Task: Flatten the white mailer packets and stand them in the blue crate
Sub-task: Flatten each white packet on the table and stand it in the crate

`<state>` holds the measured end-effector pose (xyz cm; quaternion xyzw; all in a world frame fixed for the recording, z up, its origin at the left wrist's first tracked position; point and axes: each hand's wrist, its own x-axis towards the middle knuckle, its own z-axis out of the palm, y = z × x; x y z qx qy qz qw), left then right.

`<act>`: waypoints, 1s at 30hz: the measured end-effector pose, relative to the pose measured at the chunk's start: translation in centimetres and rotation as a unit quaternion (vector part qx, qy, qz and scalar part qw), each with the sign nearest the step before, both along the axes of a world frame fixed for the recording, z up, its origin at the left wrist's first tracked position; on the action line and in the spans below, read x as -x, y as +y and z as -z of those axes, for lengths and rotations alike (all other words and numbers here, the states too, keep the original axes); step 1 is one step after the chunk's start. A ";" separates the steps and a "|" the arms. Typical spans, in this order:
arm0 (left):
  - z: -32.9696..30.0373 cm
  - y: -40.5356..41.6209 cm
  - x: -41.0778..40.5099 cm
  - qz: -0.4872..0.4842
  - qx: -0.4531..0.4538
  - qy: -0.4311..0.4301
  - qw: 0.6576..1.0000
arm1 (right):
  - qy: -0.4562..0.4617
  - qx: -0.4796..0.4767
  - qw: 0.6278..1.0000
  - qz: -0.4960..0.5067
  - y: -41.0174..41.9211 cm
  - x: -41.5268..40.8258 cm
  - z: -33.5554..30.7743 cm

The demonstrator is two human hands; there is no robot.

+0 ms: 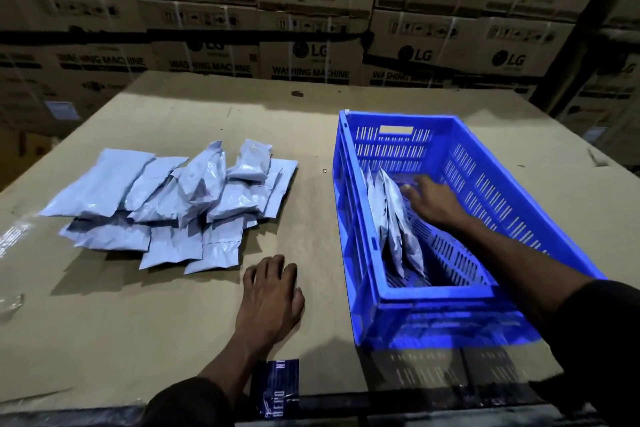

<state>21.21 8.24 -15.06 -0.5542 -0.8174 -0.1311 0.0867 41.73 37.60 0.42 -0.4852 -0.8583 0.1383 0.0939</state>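
Right now the right hand (433,199) is inside the blue crate (512,191), fingers stretched out and pressing on the top edge of the standing packets (394,222); its grip is released, nothing pinched as far as I can see. Those few packets stand on edge against the crate's left wall, leaning a bit, long axis running front to back along the crate. Most of the crate floor to their right is bare.

Left hand (272,298) lies flat, palm down on the desk (138,322), fingers relaxed, holding nothing.

Key relation: the loose pile of white mailer packets (173,204) sits left of the crate, well apart from the right hand and across the crate wall from it. The left hand is the nearer one, with the pile just ahead and slightly to its left. Pile is messy, packets overlapping at mixed angles, several puffy, so likely not flattened yet. Judging by the pile, the task is at an early stage.

Surface is a brown cardboard sheet covering the desk, some tape glare at the left edge. Behind, stacked washing machine cartons (311,55) in a dim warehouse.
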 end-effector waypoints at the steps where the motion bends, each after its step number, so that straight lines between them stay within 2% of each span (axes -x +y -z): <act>1: 0.0 -0.1 0.0 0.001 -0.004 0.001 1.000 | -0.011 0.046 0.999 0.008 -0.1 0.4 0.1; 3: 0.0 -0.1 0.0 0.002 -0.011 0.000 1.000 | 0.001 0.174 0.984 0.025 -0.8 1.0 0.4; 5: 0.0 0.0 0.1 0.003 -0.016 -0.002 1.000 | 0.043 0.303 0.951 0.036 -1.3 1.6 0.8; 7: 0.0 0.1 0.1 0.002 -0.016 -0.001 1.000 | 0.063 0.358 0.931 0.022 -1.3 1.9 1.1; 10: 0.0 0.1 0.2 0.001 -0.012 0.001 1.000 | 0.086 0.375 0.923 0.032 -1.1 1.7 0.8; 12: 0.0 0.0 0.2 0.003 -0.014 0.000 1.000 | 0.076 0.318 0.945 0.025 -1.5 1.7 0.2; 14: 0.0 0.1 0.1 0.006 -0.016 -0.002 1.000 | 0.079 0.167 0.983 -0.001 -1.6 1.6 -0.4; 16: -0.2 0.0 0.1 0.012 -0.019 -0.008 1.000 | 0.087 0.025 0.996 0.016 -1.7 1.8 -1.2; 19: -0.3 -0.2 0.1 0.018 -0.033 -0.020 0.999 | 0.172 -0.102 0.979 0.033 -3.1 3.2 -2.8; 22: -0.3 -0.8 0.5 0.027 -0.062 -0.034 0.997 | 0.230 -0.201 0.951 -0.045 -6.6 6.1 -4.8; 26: -0.3 -2.8 1.9 0.024 -0.090 -0.026 0.995 | 0.252 -0.244 0.923 -0.157 -12.0 11.0 -6.3; 30: -1.1 -6.1 5.0 -0.017 -0.086 -0.023 0.996 | 0.205 -0.175 0.938 -0.219 -16.5 16.0 -4.6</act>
